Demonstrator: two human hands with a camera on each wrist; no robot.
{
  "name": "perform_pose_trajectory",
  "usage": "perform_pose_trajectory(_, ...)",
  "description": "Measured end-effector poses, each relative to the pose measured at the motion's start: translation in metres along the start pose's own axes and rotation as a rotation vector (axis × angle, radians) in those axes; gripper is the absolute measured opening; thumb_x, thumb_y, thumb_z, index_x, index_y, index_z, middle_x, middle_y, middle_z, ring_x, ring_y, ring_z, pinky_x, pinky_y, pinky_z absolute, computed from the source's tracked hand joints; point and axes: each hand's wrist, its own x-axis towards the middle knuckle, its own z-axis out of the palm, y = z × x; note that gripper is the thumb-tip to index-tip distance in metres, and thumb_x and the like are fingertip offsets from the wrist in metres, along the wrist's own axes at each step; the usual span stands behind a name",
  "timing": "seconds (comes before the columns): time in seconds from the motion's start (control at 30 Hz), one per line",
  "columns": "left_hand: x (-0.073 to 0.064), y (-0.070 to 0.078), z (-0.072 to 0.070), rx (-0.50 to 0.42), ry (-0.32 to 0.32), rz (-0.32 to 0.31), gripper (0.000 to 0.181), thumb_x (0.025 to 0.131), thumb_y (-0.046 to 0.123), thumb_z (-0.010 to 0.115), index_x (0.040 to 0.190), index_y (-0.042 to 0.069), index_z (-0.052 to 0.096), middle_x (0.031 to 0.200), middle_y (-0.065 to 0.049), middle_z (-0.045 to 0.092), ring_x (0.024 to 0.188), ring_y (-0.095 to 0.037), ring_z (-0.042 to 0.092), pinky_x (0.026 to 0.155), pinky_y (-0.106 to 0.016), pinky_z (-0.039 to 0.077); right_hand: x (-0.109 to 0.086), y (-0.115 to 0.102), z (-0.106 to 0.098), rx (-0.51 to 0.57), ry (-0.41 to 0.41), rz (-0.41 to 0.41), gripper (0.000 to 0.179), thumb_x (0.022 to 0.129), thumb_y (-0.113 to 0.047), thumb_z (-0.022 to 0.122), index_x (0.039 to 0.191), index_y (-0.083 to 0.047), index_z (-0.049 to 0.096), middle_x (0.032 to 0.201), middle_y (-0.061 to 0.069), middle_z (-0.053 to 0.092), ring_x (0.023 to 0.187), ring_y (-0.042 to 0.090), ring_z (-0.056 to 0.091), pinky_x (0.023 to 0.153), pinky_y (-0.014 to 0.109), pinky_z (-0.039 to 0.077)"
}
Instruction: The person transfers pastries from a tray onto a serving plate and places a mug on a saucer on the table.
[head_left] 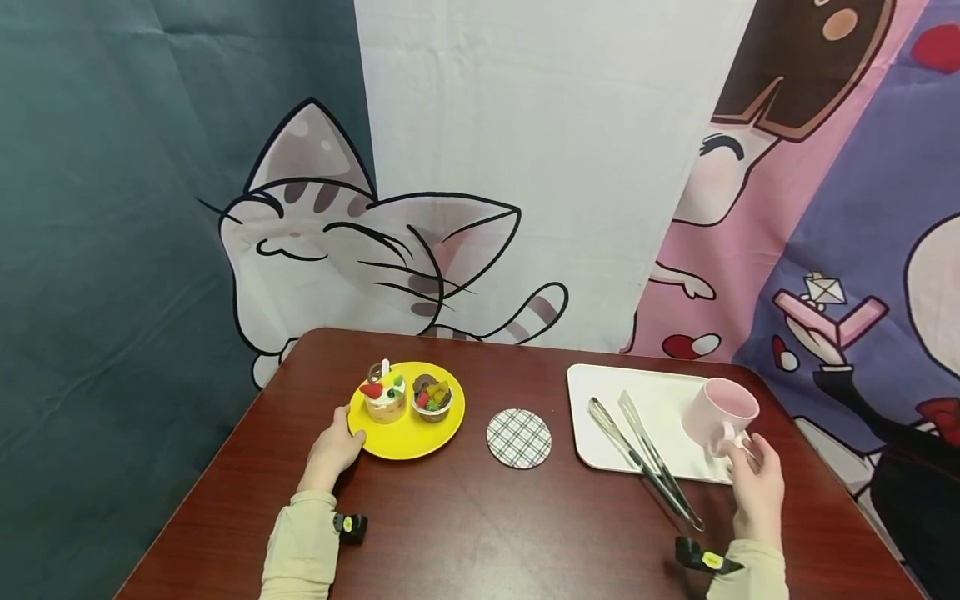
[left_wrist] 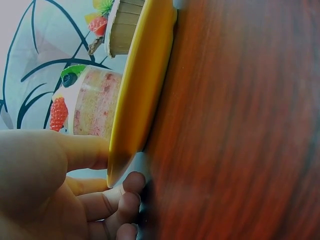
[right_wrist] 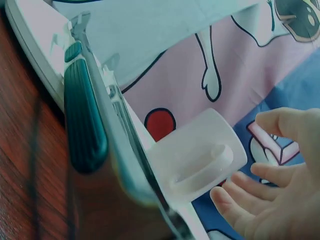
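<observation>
At the left, my left hand (head_left: 335, 448) pinches the rim of a yellow plate (head_left: 405, 442). In the left wrist view its thumb lies on the plate's edge (left_wrist: 131, 130), with fingers curled under it. On the plate sit a small layered cake cup (head_left: 386, 403) topped with a strawberry and a fruit-topped cupcake (head_left: 432, 400). Over on the right, my right hand (head_left: 757, 479) reaches beside the handle of a pink mug (head_left: 720, 408). Its fingers are spread and relaxed, close to the handle side of the mug (right_wrist: 200, 155) in the right wrist view.
The mug stands on a white tray (head_left: 588, 379). Metal tongs (head_left: 647, 454) with dark green grips lie across the tray's front edge, their end over the brown table (head_left: 480, 533). A round plaid coaster (head_left: 519, 438) lies between plate and tray. A printed cloth (head_left: 555, 167) hangs behind.
</observation>
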Motion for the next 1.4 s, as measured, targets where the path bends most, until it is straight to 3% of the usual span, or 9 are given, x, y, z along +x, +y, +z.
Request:
perform_pose_trajectory(0.2, -0.002, 0.001, 0.000, -0.006, 0.005, 0.000, 0.061, 0.090, 0.022, 0.042, 0.138, -0.001, 0.012, 0.132, -0.032, 0.037, 0.107, -0.041, 0.047, 0.092, -0.054, 0.038, -0.010, -0.006, 0.000, 0.048, -0.078, 0.021, 0.062, 0.078, -0.030, 0.066, 0.134, -0.019, 0.042, 0.107, -0.015, 0.054, 0.094, -0.006, 0.048, 0.068, 0.006, 0.040)
perform_pose_trajectory(0.37, -0.004, 0.001, 0.000, -0.011, 0.002, -0.002, 0.061, 0.090, 0.021, 0.042, 0.138, -0.001, 0.012, 0.132, -0.032, 0.036, 0.109, -0.042, 0.047, 0.093, -0.054, 0.037, -0.023, -0.016, 0.001, 0.016, -0.169, -0.041, 0.043, 0.080, -0.029, 0.064, 0.122, -0.025, 0.055, 0.092, -0.025, 0.057, 0.089, -0.009, 0.047, 0.071, 0.009, 0.035)
perform_pose_trajectory(0.67, -0.003, -0.001, -0.001, -0.008, 0.002, 0.012, 0.061, 0.090, 0.022, 0.042, 0.138, -0.001, 0.012, 0.132, -0.032, 0.037, 0.107, -0.041, 0.047, 0.091, -0.053, 0.038, -0.013, -0.004, 0.006, -0.017, -0.099, -0.040, 0.017, 0.078, -0.031, 0.065, 0.093, -0.024, 0.065, 0.078, -0.022, 0.058, 0.076, -0.001, 0.047, 0.067, 0.012, 0.036)
perform_pose_trajectory(0.8, -0.003, -0.002, 0.000, -0.008, 0.000, 0.005, 0.061, 0.090, 0.022, 0.042, 0.138, -0.001, 0.012, 0.132, -0.032, 0.037, 0.107, -0.041, 0.047, 0.091, -0.053, 0.038, -0.013, -0.001, 0.007, -0.017, -0.078, -0.044, 0.009, 0.079, -0.031, 0.065, 0.073, -0.023, 0.065, 0.064, -0.020, 0.057, 0.063, -0.004, 0.049, 0.057, 0.011, 0.039)
perform_pose_trajectory(0.9, -0.003, -0.003, 0.000, -0.006, -0.001, 0.001, 0.061, 0.090, 0.022, 0.042, 0.138, -0.001, 0.012, 0.132, -0.032, 0.037, 0.108, -0.041, 0.047, 0.091, -0.053, 0.038, -0.025, -0.012, 0.005, -0.057, -0.129, -0.054, 0.018, 0.080, -0.032, 0.063, 0.064, -0.025, 0.063, 0.059, -0.021, 0.056, 0.058, -0.005, 0.049, 0.053, 0.012, 0.039)
perform_pose_trajectory(1.03, -0.002, -0.003, 0.001, -0.005, 0.003, -0.002, 0.061, 0.090, 0.023, 0.042, 0.138, 0.000, 0.012, 0.132, -0.032, 0.037, 0.107, -0.041, 0.047, 0.091, -0.053, 0.038, -0.050, -0.039, 0.002, -0.105, -0.185, -0.018, 0.019, 0.081, -0.031, 0.061, 0.063, -0.030, 0.062, 0.059, -0.022, 0.055, 0.057, -0.005, 0.051, 0.053, 0.013, 0.044)
perform_pose_trajectory(1.2, -0.002, -0.001, 0.002, -0.021, 0.007, -0.007, 0.061, 0.090, 0.022, 0.043, 0.138, 0.000, 0.012, 0.133, -0.030, 0.037, 0.108, -0.039, 0.047, 0.094, -0.054, 0.037, -0.061, -0.053, 0.002, -0.235, -0.116, 0.044, 0.019, 0.078, -0.034, 0.064, 0.060, -0.036, 0.059, 0.060, -0.023, 0.053, 0.055, -0.004, 0.054, 0.052, 0.014, 0.049)
perform_pose_trajectory(1.27, -0.002, 0.000, 0.001, -0.021, 0.008, -0.005, 0.061, 0.090, 0.022, 0.043, 0.138, 0.000, 0.012, 0.133, -0.030, 0.036, 0.108, -0.039, 0.046, 0.095, -0.054, 0.037, -0.051, -0.043, 0.000, -0.209, -0.089, 0.050, 0.016, 0.075, -0.036, 0.067, 0.061, -0.035, 0.061, 0.058, -0.023, 0.055, 0.054, -0.005, 0.055, 0.051, 0.015, 0.049)
perform_pose_trajectory(1.4, -0.002, 0.002, 0.001, -0.017, 0.001, -0.010, 0.061, 0.090, 0.022, 0.042, 0.138, 0.000, 0.011, 0.133, -0.030, 0.036, 0.108, -0.039, 0.046, 0.094, -0.054, 0.037, -0.022, -0.012, -0.003, 0.013, -0.015, 0.069, 0.008, 0.068, -0.032, 0.073, 0.068, -0.026, 0.068, 0.055, -0.016, 0.063, 0.053, -0.002, 0.060, 0.045, 0.015, 0.048)
